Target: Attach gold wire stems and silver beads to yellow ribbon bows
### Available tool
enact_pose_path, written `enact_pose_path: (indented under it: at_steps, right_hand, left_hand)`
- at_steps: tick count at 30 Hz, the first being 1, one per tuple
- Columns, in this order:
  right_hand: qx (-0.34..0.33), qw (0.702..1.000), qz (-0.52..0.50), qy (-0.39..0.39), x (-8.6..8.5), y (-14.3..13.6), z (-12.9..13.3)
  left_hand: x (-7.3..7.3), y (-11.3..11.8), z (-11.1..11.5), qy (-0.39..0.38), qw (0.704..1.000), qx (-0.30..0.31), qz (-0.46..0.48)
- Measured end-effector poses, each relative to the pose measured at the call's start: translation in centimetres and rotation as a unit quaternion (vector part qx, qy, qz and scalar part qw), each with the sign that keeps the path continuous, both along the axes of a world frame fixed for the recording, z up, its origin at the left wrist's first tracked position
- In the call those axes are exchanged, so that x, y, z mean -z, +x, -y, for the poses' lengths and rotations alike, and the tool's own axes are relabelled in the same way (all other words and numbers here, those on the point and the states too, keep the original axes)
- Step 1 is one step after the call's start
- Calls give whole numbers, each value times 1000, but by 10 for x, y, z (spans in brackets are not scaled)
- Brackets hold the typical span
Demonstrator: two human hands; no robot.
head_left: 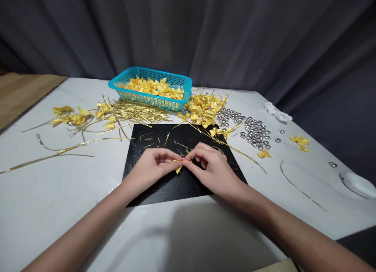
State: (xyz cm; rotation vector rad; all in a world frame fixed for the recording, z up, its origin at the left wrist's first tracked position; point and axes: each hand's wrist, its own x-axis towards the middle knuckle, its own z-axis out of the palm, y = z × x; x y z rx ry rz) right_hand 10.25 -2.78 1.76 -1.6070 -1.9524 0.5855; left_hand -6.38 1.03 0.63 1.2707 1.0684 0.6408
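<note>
A small yellow ribbon bow (178, 170) is pinched between my two hands over the black mat (147, 191). My left hand (151, 164) has thumb and forefinger closed on its left side. From the other side, my right hand (213, 166) pinches at the bow's middle, its fingertips touching those of the left. The fingers cover most of the bow, and only a pointed yellow tip shows below. Whether a thin gold cord is also between the fingertips is too small to tell. Short gold cord scraps (149, 138) lie scattered on the mat beyond the hands.
A blue basket (147, 95) of yellow bows stands at the back. Gold cords (135, 112) lie before it, with a pile of corded yellow bows (205, 107) to the right. Silver beads (255, 131), white crumpled material (277, 112) and a white rounded object (357, 184) are farther right.
</note>
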Motion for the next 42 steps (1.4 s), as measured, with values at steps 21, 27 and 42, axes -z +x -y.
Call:
enact_pose_path:
  at_steps: [21,27,42]
  right_hand:
    - [-20,999,31,8,1,-1,5]
    - [-22,999,38,-4,-1,-1,5]
    - [-15,1000,23,5,0,-2,7]
  left_hand:
    - [4,2,3,-11,997,-16,77]
    - [2,3,1,-26,996,-24,84]
    - [-1,6,6,-30,993,-57,100]
